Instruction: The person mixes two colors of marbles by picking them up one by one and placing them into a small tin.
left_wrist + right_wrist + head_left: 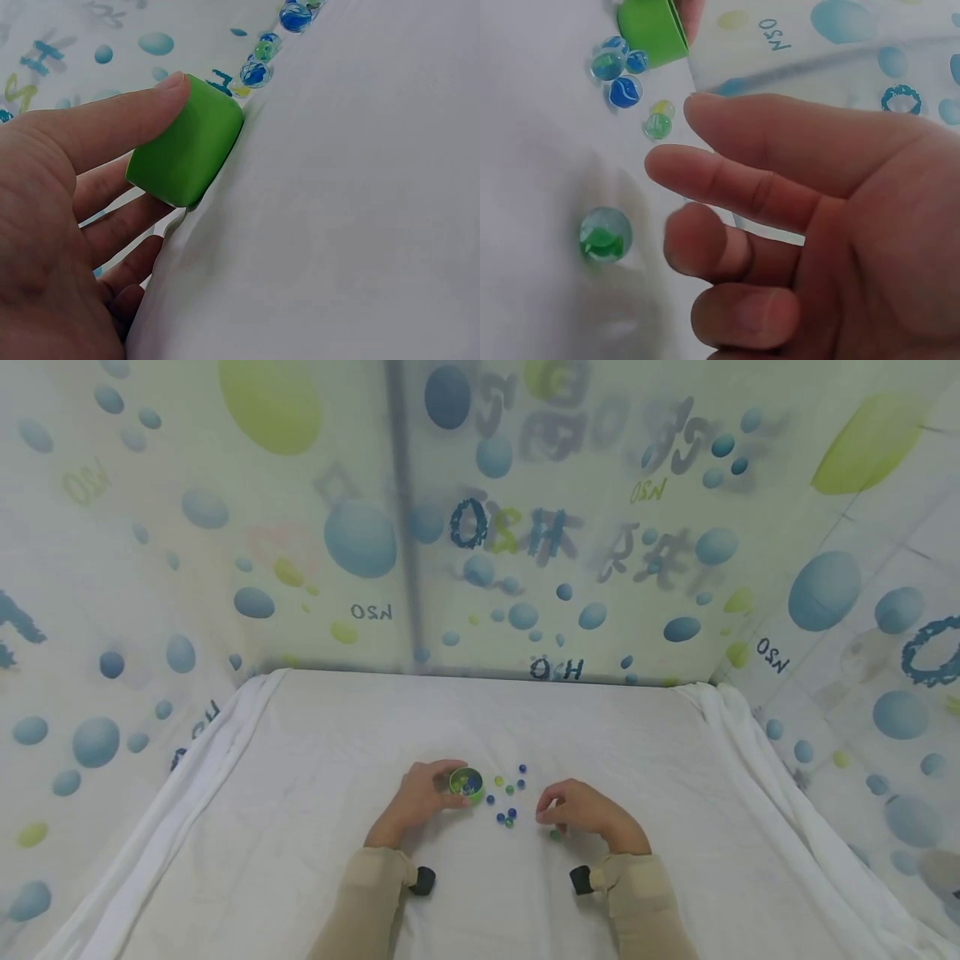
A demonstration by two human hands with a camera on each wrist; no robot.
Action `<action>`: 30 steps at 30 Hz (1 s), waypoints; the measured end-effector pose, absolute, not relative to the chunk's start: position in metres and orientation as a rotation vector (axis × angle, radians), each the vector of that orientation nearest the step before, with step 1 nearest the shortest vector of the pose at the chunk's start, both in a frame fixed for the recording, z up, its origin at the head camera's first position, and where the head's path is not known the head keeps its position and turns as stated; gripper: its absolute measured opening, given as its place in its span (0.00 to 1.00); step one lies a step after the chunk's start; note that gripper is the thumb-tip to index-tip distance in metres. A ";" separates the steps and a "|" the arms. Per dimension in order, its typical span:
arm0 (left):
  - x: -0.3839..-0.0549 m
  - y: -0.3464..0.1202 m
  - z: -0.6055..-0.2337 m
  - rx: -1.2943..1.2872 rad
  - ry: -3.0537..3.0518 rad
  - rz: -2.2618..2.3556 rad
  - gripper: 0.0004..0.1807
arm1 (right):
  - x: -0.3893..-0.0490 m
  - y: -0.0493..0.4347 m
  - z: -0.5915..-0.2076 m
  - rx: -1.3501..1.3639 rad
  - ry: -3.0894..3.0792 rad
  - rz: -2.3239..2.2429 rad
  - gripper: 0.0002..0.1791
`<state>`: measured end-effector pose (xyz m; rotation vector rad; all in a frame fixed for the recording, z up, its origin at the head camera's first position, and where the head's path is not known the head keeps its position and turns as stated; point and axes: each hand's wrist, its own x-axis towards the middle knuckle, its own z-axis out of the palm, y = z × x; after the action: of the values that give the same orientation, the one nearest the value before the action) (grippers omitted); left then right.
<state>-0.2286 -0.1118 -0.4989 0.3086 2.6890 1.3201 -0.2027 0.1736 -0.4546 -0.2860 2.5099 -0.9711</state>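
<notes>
My left hand (420, 792) grips a small green cup (191, 146) on the white cloth, thumb on one side and fingers on the other. In the head view the cup's mouth faces up, and blue and green marbles show inside. Over the cloth to the right hovers my right hand (583, 810), fingers loosely bent with nothing between them. Closest to it is a clear marble with a green swirl (605, 234), lying on the cloth just off the fingertips. Between the hands lie several blue, green and yellow marbles, among them a blue marble (625, 91) and a green one (658, 126).
A white cloth (315, 727) covers the table and bunches up along both side edges. Behind it and at both sides hang pale curtains (300, 552) printed with blue and green dots and letters. Black wrist cameras (424, 881) sit on both sleeves.
</notes>
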 end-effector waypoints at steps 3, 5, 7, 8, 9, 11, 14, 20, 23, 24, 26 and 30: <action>-0.228 -0.112 -0.498 0.298 2.688 1.323 0.31 | -0.203 0.175 -0.455 -0.291 2.493 -0.957 0.03; -0.228 -0.112 -0.499 0.298 2.692 1.324 0.31 | -0.202 0.176 -0.454 -0.288 2.474 -0.942 0.03; -0.228 -0.112 -0.499 0.293 2.689 1.322 0.31 | -0.203 0.177 -0.454 -0.285 2.459 -0.926 0.03; -0.228 -0.112 -0.499 0.296 2.691 1.324 0.31 | -0.202 0.177 -0.455 -0.285 2.455 -0.917 0.03; -0.229 -0.112 -0.499 0.298 2.693 1.324 0.31 | -0.203 0.178 -0.455 -0.278 2.451 -0.911 0.03; -0.229 -0.112 -0.500 0.294 2.688 1.328 0.31 | -0.202 0.178 -0.455 -0.271 2.453 -0.900 0.03; -0.229 -0.112 -0.500 0.299 2.687 1.331 0.31 | -0.202 0.179 -0.456 -0.258 2.460 -0.887 0.03; -0.230 -0.113 -0.501 0.302 2.687 1.330 0.31 | -0.202 0.180 -0.456 -0.228 2.485 -0.849 0.03; -0.230 -0.113 -0.501 0.301 2.694 1.329 0.31 | -0.202 0.181 -0.456 -0.224 2.491 -0.837 0.04; -0.230 -0.113 -0.501 0.305 2.695 1.329 0.31 | -0.202 0.182 -0.456 -0.224 2.491 -0.833 0.04; -0.230 -0.112 -0.500 0.308 2.695 1.329 0.31 | -0.201 0.182 -0.456 -0.225 2.488 -0.829 0.04; -0.230 -0.112 -0.501 0.320 2.702 1.329 0.31 | -0.200 0.183 -0.456 -0.231 2.480 -0.835 0.05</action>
<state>-0.2298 -0.1118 -0.5006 0.3204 2.7018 1.3287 -0.2000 0.1831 -0.4563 -0.2307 2.4804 -0.8353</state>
